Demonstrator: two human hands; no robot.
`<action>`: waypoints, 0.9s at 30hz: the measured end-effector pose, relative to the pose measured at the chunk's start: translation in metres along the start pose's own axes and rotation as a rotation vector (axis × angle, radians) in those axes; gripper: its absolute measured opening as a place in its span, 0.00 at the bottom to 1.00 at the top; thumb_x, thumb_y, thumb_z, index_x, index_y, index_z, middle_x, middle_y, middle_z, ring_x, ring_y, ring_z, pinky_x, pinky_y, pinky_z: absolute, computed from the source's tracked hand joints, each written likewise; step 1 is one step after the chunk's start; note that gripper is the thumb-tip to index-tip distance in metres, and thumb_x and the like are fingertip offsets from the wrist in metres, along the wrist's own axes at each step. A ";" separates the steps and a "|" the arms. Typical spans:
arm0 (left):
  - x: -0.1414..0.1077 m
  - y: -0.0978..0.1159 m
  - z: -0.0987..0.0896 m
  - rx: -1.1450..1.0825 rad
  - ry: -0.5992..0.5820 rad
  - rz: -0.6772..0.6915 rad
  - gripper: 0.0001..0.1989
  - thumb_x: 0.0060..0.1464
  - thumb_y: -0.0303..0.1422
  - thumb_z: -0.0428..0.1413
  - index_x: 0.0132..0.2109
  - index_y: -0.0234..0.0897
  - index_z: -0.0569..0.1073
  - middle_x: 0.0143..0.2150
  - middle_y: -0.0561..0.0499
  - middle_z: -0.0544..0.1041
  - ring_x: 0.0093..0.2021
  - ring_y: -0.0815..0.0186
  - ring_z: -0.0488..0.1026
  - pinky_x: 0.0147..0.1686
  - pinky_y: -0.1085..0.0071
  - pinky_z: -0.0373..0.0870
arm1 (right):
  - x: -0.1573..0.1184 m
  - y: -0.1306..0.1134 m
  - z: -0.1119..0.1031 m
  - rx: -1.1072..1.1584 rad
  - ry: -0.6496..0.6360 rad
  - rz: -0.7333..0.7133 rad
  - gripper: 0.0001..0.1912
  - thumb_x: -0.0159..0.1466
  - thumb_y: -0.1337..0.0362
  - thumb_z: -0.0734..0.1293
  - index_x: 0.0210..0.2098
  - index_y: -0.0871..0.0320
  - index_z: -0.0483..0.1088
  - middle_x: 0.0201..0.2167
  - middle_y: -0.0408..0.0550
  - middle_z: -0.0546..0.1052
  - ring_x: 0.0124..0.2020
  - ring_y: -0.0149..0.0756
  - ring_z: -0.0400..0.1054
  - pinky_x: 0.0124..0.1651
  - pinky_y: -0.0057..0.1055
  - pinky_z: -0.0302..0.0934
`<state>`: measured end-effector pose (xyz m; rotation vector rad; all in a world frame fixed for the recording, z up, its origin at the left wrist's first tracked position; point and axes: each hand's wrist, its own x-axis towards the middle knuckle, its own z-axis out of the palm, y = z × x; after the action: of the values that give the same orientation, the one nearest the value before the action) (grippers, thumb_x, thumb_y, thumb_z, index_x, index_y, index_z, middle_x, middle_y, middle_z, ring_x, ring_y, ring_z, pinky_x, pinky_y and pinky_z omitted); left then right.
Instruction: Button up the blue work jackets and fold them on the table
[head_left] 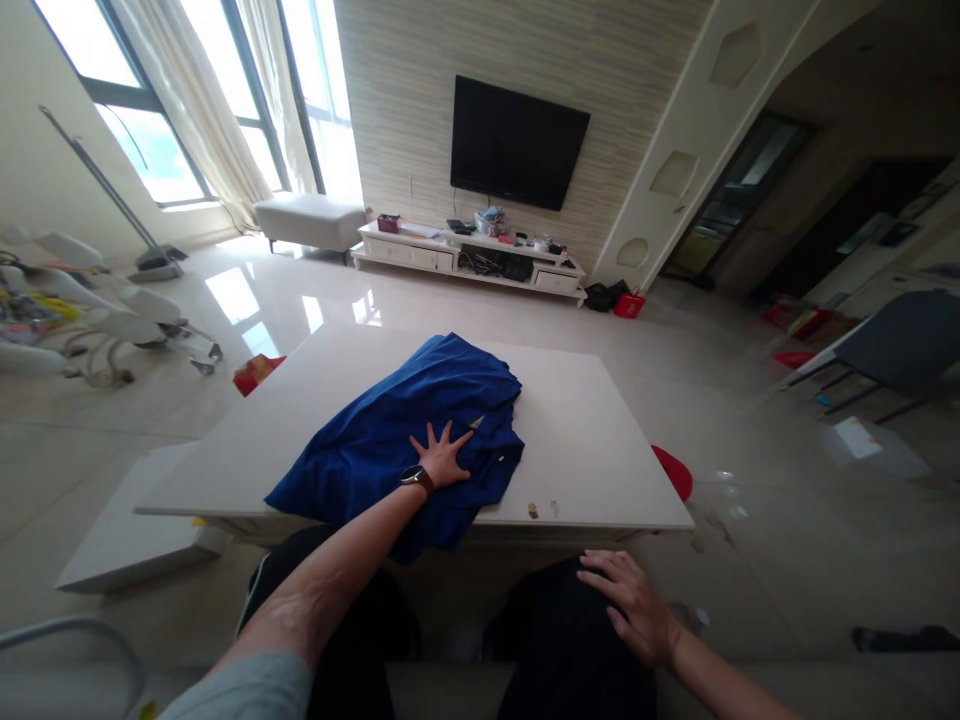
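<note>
A dark blue garment (390,420) lies folded and slightly wrinkled on the white table (577,430), with part of it hanging over the near edge. My left hand (442,458) rests on the cloth with its fingers spread, near a small light mark and the collar-like edge. A watch is on that wrist. My right hand (634,605) is over my right knee, its fingers stretched out, away from the garment, and holds nothing.
Two small objects (533,510) sit by the table's near edge. A red stool (672,473) shows beyond the right side, a red bag (258,374) beyond the left. A low white box (127,530) stands at lower left. Farther back is a TV cabinet (465,258).
</note>
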<state>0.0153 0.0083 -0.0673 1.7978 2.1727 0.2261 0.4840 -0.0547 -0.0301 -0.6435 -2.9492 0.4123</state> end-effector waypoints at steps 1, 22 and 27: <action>0.005 -0.003 0.000 -0.005 0.011 -0.006 0.53 0.43 0.51 0.67 0.73 0.66 0.54 0.80 0.47 0.40 0.74 0.23 0.27 0.58 0.16 0.30 | -0.001 0.001 0.000 -0.005 -0.002 0.001 0.28 0.68 0.57 0.60 0.67 0.50 0.67 0.66 0.54 0.68 0.66 0.54 0.63 0.64 0.55 0.57; 0.052 -0.157 -0.053 0.049 0.076 -0.283 0.50 0.48 0.59 0.60 0.75 0.59 0.53 0.80 0.48 0.43 0.76 0.30 0.30 0.64 0.22 0.31 | -0.004 0.009 -0.003 -0.011 -0.056 0.017 0.29 0.68 0.58 0.61 0.68 0.49 0.66 0.66 0.54 0.68 0.66 0.55 0.63 0.64 0.55 0.58; 0.041 -0.192 -0.063 0.070 0.081 -0.345 0.52 0.49 0.61 0.58 0.76 0.52 0.52 0.80 0.45 0.42 0.77 0.35 0.33 0.66 0.26 0.35 | -0.002 0.008 -0.005 -0.014 -0.026 -0.019 0.29 0.68 0.58 0.60 0.68 0.49 0.66 0.66 0.55 0.68 0.65 0.55 0.64 0.63 0.55 0.59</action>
<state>-0.1904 0.0148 -0.0746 1.4358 2.5302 0.1469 0.4894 -0.0472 -0.0277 -0.6160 -2.9832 0.4021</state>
